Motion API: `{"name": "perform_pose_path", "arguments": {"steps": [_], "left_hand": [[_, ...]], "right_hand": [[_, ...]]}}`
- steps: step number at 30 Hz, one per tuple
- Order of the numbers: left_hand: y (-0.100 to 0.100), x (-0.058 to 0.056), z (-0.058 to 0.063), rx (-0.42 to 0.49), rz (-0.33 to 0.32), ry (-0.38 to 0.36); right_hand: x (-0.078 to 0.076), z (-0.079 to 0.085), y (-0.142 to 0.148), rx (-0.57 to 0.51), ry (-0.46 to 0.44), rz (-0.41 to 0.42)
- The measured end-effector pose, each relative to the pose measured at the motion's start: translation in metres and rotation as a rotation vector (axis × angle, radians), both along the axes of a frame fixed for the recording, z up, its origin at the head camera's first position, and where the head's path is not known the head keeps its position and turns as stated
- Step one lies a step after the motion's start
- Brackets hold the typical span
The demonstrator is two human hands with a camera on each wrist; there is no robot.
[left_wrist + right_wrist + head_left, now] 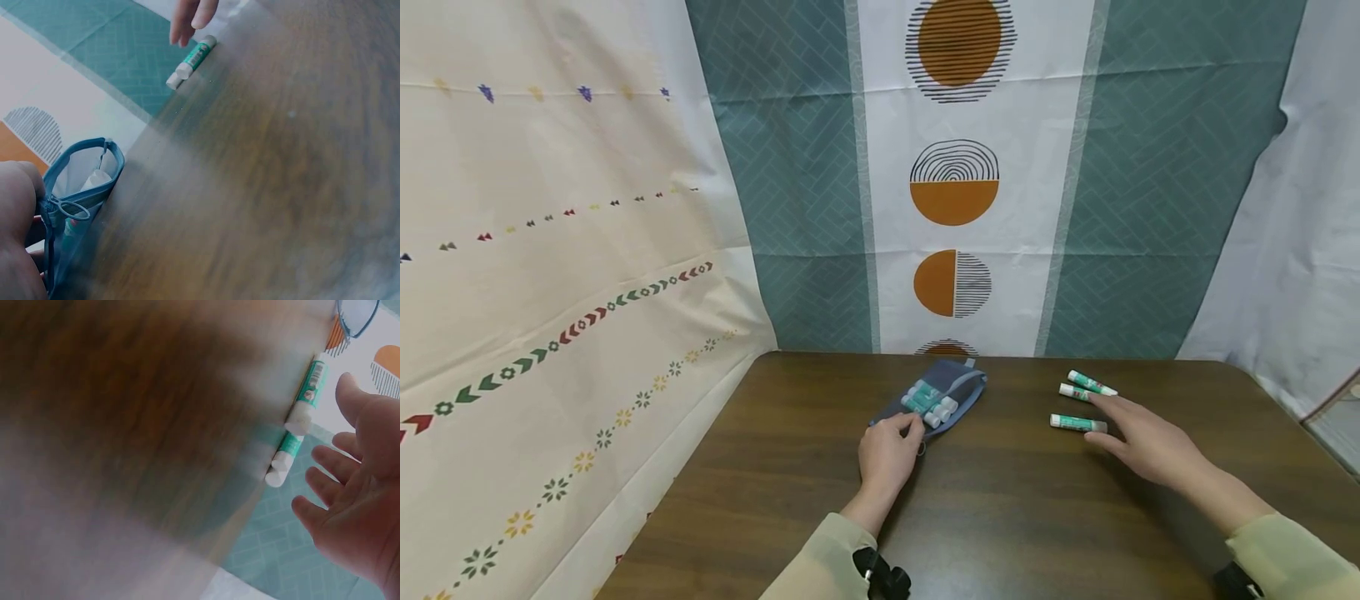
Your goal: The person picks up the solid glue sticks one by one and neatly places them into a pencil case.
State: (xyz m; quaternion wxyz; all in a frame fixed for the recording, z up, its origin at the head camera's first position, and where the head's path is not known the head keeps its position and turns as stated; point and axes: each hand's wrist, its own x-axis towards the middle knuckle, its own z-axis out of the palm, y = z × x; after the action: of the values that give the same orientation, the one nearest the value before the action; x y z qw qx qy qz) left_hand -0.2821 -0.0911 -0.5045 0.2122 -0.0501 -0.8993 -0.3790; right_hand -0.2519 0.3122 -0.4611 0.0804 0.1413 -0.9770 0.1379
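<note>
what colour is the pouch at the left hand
The pouch is blue, showing best in the head view.

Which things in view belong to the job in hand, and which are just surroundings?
Likely the job:
- blue pouch, held by the left hand
- tubes inside it
- three loose tubes by the right hand

Surroundings:
- wooden table, only a work surface
- teal-and-white cloth behind
- cream patterned cloth

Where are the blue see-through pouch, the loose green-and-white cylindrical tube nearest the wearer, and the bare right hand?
Blue see-through pouch point(945, 374), head view, bare far end.
Nearest loose tube point(1074, 423), head view, green label.
Right hand point(1144, 437), head view, back.
</note>
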Motion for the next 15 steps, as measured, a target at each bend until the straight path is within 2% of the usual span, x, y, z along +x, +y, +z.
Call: {"name": "perform_pose_path", "arguments": {"steps": [15], "left_hand": [[0.001,0.001,0.0,0.0,-0.006,-0.006]], "right_hand": [[0.001,-0.011,0.017,0.035,-0.01,-0.008]]}}
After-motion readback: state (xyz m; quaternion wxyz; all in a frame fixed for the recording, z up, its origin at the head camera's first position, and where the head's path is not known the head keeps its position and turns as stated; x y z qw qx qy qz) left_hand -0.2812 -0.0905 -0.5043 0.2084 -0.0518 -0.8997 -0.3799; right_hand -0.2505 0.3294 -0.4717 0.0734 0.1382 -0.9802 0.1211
